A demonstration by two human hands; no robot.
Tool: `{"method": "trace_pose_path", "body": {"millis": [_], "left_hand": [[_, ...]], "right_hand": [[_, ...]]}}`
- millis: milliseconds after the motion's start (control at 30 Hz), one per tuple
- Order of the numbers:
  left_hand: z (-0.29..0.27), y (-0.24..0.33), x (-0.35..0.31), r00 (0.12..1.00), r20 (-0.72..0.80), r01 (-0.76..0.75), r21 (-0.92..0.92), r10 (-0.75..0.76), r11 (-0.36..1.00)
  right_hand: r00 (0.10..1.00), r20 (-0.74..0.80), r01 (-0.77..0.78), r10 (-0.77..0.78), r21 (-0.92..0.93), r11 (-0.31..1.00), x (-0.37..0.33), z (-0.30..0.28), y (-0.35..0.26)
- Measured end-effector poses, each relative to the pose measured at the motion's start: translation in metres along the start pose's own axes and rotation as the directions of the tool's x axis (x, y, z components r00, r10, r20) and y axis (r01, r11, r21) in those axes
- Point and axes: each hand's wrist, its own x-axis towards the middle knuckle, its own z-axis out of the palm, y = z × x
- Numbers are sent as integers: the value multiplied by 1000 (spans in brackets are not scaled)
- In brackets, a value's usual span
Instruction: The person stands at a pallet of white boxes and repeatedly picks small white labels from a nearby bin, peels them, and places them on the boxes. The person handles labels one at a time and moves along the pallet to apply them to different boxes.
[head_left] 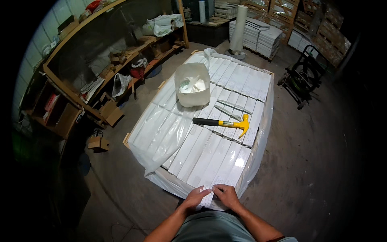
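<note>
At the near edge of the pallet, my left hand grips a small white sheet of printed labels, its thumb lying on top. My right hand is closed in a pinch at the sheet's upper right corner. Just beyond both hands lie long white boxes, packed side by side in rows. A claw hammer with a yellow head and black grip rests on them. Two thin pale strips lie behind the hammer. Farther back stands a cut-open translucent plastic jug with white scraps inside.
Clear plastic wrap covers the boxes' left side and hangs around the pallet. Wooden shelving with assorted goods runs along the left. A black wheeled cart stands at the right. Stacked white panels and a tall white roll are behind.
</note>
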Motion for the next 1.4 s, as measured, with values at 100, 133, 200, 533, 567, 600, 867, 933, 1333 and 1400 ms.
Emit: {"method": "trace_pose_path", "body": {"millis": [100, 133, 200, 533, 567, 600, 867, 933, 1333, 1400], "left_hand": [[-22, 20, -8, 982, 184, 40, -41, -32, 998], [-27, 28, -12, 976, 214, 63, -60, -49, 996], [-29, 46, -24, 967, 251, 62, -47, -48, 997], [-33, 53, -27, 964, 264, 34, -1, -33, 999], [-32, 48, -25, 968, 248, 31, -12, -27, 999], [-32, 45, -25, 973, 232, 27, -23, -21, 999], [-31, 36, -28, 966, 241, -86, -50, 96, 995], [-29, 36, -29, 966, 238, -94, -39, 101, 995], [-33, -2, 0, 944, 108, -316, 567, 312, 761], [-31, -3, 1, 935, 102, -335, 562, 339, 756]], "right_hand": [[978, 116, -208, 176, 395, 895, 5, 7, -8], [968, 121, -252, 221, 455, 854, 4, 9, -13], [964, 142, -265, 224, 489, 831, 5, 15, -21], [948, 208, -312, 243, 437, 844, 18, 15, -22], [947, 209, -313, 246, 415, 854, 19, 14, -21], [946, 210, -315, 249, 393, 864, 19, 12, -20], [922, 272, -345, 274, 263, 901, 27, 7, -10], [919, 261, -357, 295, 236, 904, 26, 8, -11], [997, -15, -80, 79, -317, 945, 15, 23, -11], [999, -39, -36, 23, -365, 930, 15, 25, -8]]}}
